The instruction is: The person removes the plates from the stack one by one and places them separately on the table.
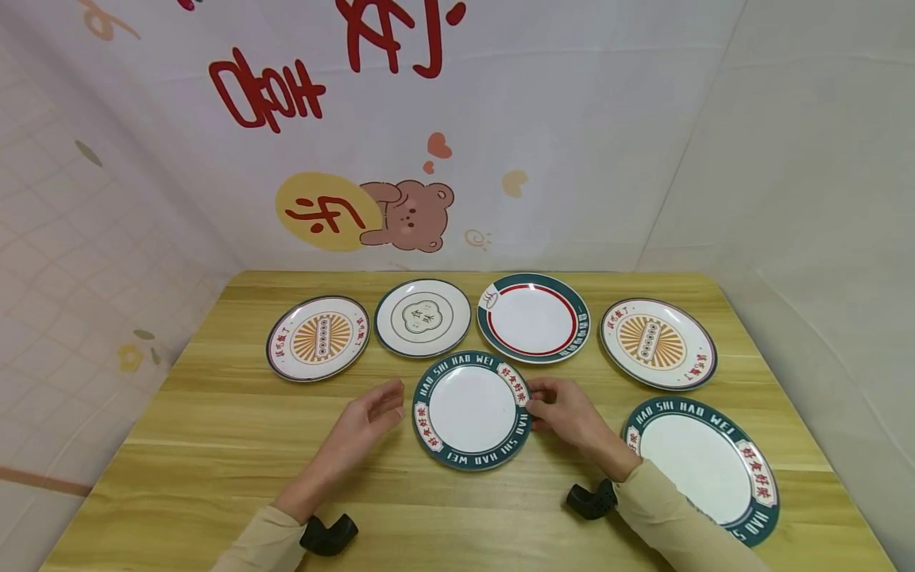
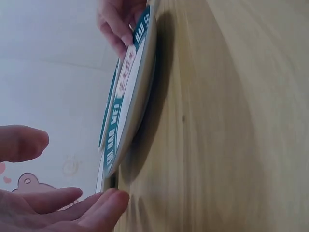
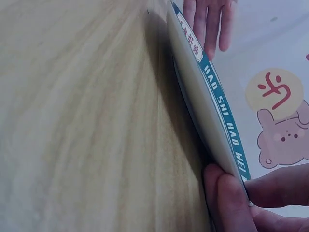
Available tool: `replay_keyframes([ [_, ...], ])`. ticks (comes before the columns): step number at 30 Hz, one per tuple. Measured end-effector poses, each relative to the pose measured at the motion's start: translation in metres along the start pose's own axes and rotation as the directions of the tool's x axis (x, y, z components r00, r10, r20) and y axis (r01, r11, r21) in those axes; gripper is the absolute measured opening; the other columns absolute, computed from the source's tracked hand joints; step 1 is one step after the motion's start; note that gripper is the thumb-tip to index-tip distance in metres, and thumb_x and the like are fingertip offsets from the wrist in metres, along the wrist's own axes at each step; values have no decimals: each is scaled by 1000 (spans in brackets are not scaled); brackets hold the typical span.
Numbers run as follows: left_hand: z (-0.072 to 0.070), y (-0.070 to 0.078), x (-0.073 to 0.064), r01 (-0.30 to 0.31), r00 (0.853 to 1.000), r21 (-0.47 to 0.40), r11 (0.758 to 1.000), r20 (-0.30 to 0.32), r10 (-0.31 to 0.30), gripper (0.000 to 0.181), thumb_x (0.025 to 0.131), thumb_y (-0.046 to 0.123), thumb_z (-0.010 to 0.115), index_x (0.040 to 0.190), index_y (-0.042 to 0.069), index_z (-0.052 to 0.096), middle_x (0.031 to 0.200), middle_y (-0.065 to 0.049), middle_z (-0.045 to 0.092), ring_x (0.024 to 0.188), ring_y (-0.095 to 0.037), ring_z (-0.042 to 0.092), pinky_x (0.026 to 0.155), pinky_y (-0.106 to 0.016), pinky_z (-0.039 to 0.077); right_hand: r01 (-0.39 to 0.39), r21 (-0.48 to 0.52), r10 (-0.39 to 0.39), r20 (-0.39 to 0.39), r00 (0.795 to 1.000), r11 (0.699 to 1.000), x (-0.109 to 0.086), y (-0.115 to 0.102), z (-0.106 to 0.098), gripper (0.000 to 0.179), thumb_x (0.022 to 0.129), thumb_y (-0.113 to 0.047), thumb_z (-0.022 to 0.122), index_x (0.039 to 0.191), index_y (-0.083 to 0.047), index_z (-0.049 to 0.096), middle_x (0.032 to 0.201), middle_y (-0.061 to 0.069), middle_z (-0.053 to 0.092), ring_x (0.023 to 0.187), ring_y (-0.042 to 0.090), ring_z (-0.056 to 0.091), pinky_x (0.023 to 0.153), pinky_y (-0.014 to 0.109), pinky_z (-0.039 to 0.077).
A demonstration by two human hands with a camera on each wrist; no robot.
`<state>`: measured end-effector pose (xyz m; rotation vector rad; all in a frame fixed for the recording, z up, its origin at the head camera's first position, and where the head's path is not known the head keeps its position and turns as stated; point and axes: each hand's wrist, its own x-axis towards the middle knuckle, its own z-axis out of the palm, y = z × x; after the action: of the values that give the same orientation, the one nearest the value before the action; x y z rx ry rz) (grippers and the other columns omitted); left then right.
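Note:
My right hand [image 1: 569, 414] pinches the right rim of a round plate [image 1: 472, 411] with a dark green lettered border and white middle. In the right wrist view the thumb [image 3: 277, 186] lies over the rim while other fingers are beneath it. Under that plate [image 2: 137, 92] a shadow falls on the wood, seen in the left wrist view. To its left, my left hand [image 1: 366, 418] is apart from the rim, thumb and fingers spread with nothing held. A second green-bordered plate [image 1: 704, 461] lies at the right, partly hidden by the right forearm.
Along the back of the wooden table [image 1: 214, 445] lie a sunburst plate [image 1: 318, 338], a white plate with a flower-shaped emblem [image 1: 422, 318], a green-and-red rimmed plate [image 1: 534, 318] and another sunburst plate [image 1: 658, 343]. Behind stands a patterned cloth wall [image 1: 572, 119].

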<state>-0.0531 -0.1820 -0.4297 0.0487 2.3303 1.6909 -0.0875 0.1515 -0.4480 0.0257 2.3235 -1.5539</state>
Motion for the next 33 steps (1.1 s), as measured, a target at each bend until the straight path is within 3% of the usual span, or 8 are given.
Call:
replay_keyframes([
  [7, 12, 1, -1, 7, 1000, -60, 998, 14, -6, 53, 103, 9, 60, 152, -6, 44, 152, -24, 50, 136, -37, 54, 112, -44, 45, -23, 24, 23, 13, 1000, 999, -2, 2, -5, 38, 99, 1, 63, 136, 8, 61, 107, 15, 64, 89, 23, 61, 72, 30, 61],
  [12, 14, 3, -1, -21, 999, -98, 995, -31, 19, 52, 102, 6, 61, 151, -4, 46, 145, -22, 57, 133, -36, 57, 111, -41, 47, -14, 37, 13, 30, 999, 999, -6, 3, -14, 40, 99, 0, 61, 138, 12, 57, 114, 19, 65, 92, 22, 63, 75, 32, 62],
  [20, 16, 4, -2, -71, 993, -155, 985, -108, 54, 44, 102, 5, 61, 145, -2, 54, 134, -18, 64, 126, -32, 61, 102, -21, 49, -10, 4, 10, 50, 999, 1000, -15, -1, -31, 43, 101, -4, 62, 140, 13, 54, 124, 24, 64, 95, 23, 64, 78, 34, 62],
  [33, 16, 3, -1, -123, 980, -169, 978, -173, 94, 41, 101, 3, 61, 141, -1, 58, 133, -19, 65, 125, -31, 62, 101, -20, 49, -23, -55, 24, 8, 1000, 998, -26, 5, -51, 40, 100, -2, 63, 137, 11, 57, 124, 23, 65, 95, 24, 65, 78, 33, 62],
])
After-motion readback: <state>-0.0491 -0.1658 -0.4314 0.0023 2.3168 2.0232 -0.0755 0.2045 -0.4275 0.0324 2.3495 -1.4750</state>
